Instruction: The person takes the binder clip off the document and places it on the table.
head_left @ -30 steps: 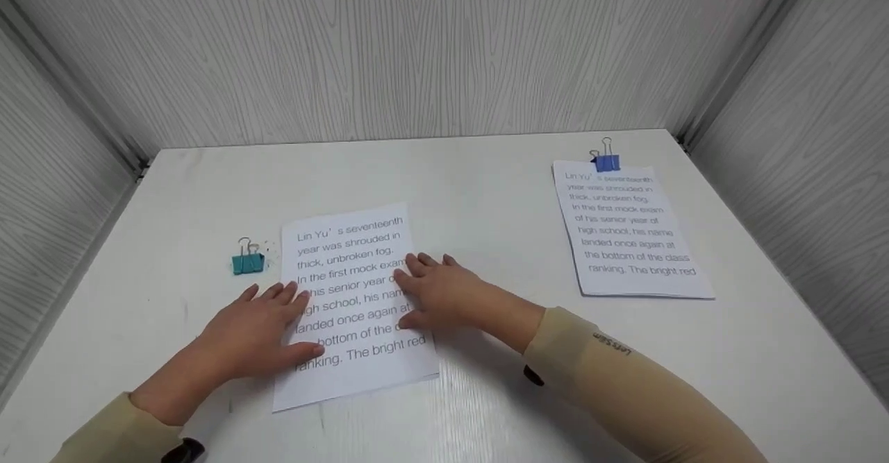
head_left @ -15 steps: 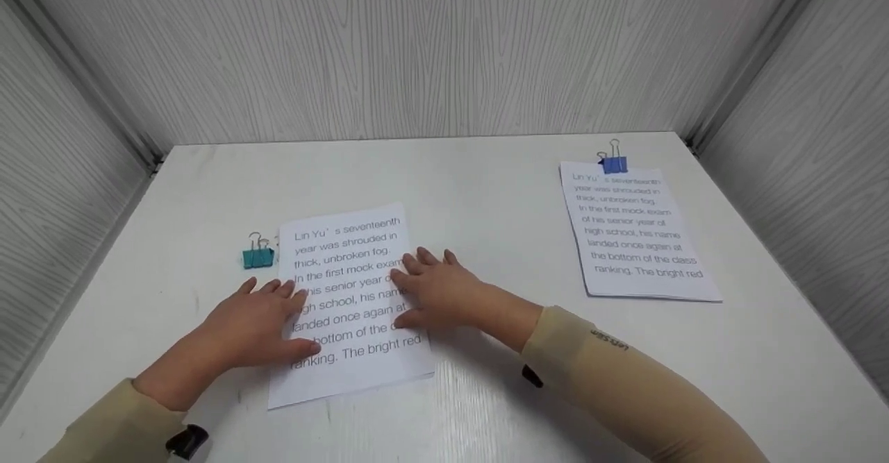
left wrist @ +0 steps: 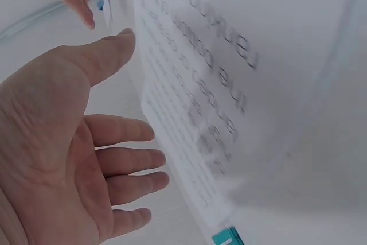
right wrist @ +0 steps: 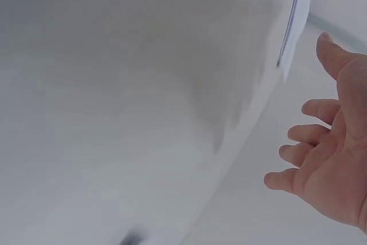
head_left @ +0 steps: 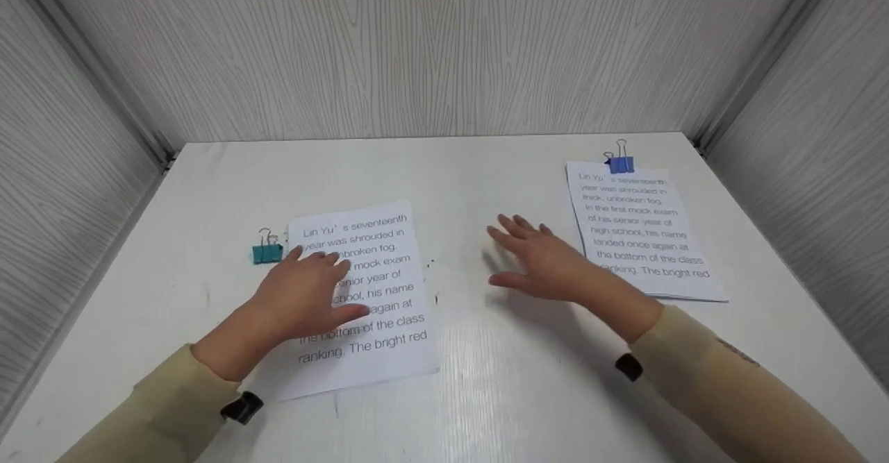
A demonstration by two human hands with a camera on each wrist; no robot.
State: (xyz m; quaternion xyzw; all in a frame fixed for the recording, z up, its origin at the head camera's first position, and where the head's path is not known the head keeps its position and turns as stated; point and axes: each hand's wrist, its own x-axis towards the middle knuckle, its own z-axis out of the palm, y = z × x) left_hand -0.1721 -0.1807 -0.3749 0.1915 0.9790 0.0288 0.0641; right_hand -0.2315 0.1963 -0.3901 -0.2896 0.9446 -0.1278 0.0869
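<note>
A stack of printed paper (head_left: 392, 296) lies unclipped on the left of the white table. Over it hovers my left hand (head_left: 298, 303), fingers spread and holding nothing; the left wrist view shows a gap between the palm (left wrist: 40, 142) and the sheets. Just left of the stack's upper edge sits a teal binder clip (head_left: 267, 253), its wire handles up. My right hand (head_left: 545, 262) hangs above the table between the two stacks, fingers loosely extended. Behind its wrist is a second printed stack (head_left: 642, 234), with a blue binder clip (head_left: 622, 164) on its top edge.
Wood-grain panels (head_left: 430, 46) enclose the white tabletop (head_left: 458, 352) at the back and both sides. Small dark specks (head_left: 436, 300) mark the surface right of the left stack. Both forearms wear beige sleeves (head_left: 736, 380) with dark bands at the wrists.
Both hands have left the edges of the left stack. The right hand has moved right and up; the left has shifted right over the sheets. The view has shifted slightly.
</note>
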